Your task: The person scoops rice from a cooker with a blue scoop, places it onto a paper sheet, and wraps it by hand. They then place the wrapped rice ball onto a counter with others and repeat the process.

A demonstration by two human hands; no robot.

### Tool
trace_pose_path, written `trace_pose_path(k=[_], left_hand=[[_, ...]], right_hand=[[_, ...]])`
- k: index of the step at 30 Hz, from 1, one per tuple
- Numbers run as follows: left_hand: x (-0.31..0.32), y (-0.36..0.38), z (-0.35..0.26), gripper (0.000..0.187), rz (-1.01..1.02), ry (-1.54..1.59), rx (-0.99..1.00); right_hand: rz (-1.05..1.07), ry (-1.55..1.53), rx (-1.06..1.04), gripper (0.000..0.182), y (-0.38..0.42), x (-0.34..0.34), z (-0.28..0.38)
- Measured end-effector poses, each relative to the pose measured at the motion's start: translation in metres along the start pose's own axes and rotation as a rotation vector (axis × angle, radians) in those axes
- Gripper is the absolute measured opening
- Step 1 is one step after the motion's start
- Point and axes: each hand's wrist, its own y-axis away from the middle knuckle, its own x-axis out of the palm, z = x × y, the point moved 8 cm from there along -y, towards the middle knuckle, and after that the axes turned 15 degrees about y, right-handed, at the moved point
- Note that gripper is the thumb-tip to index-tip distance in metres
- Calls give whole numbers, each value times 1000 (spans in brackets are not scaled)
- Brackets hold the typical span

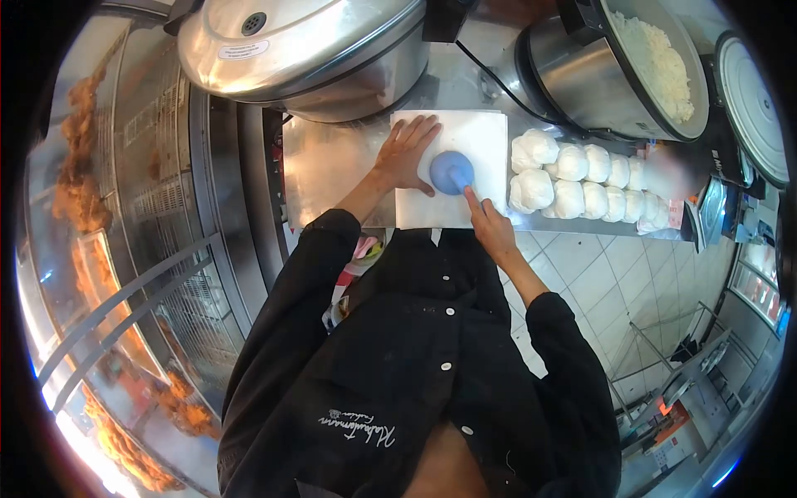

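A blue rice scoop (449, 173) with a round bowl lies against a stack of white paper sheets (485, 133) on the metal counter. Its bowl appears to be turned face down. The fingers of my right hand (491, 226) are wrapped round the scoop's short handle from the near side. My left hand (407, 154) rests flat on the left part of the paper, fingers spread, apart from the scoop. Whatever is under the bowl is hidden. Just right of the paper sit two rows of white paper-wrapped balls (569, 199).
A large closed steel cooker (332, 62) stands at the back left. At the back right, an open cooker (573, 75) holds white rice (656, 70), its round lid (751, 104) beside it. A glass-fronted cabinet with fried food (87, 191) stands on the left.
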Motion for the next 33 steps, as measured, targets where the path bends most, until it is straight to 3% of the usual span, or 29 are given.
trace_pose_path(k=[7,13,15,17,18,20,22,23,24,25,28,29,30,31,32,33], left_hand=[[0,1,3,147,-23,21,32],[4,-1,7,148,-14,35,34],[3,8,13,148,-13,57,38],[-12,24,12,131,-177,166,38],[-9,33,10,131,-184,166,37],[-26,63,4,94,-526,141,67],[-8,90,-11,59,-420,270,162],[0,99,-19,59,-415,271,163],[16,104,-34,50,-293,332,226],[32,108,-47,41,-170,392,289],[56,110,-56,39,-190,266,295],[60,109,-56,39,-192,266,298],[61,109,-57,34,-201,223,309],[61,108,-57,28,-209,179,321],[60,106,-55,28,-212,179,324],[63,105,-52,23,-165,183,296]], right_hand=[[63,51,-5,78,10,13,-4],[83,13,77,66,6,1,-5],[-45,-21,97,63,6,-23,-3],[-167,-61,108,60,-3,-60,-8],[-330,-87,113,54,-9,-97,-16],[-577,-4,151,49,-15,-158,-49],[-795,218,364,49,-30,-234,-95],[-915,237,380,51,-46,-280,-109],[-859,122,577,52,-48,-295,-151],[-849,256,652,54,-60,-322,-165],[-827,311,623,54,-90,-339,-254],[-692,375,639,53,-104,-334,-278],[-556,437,652,52,-117,-332,-282],[-659,746,593,45,-119,-336,-263],[-662,749,592,45,-117,-335,-258],[-803,678,485,42,-112,-345,-222]])
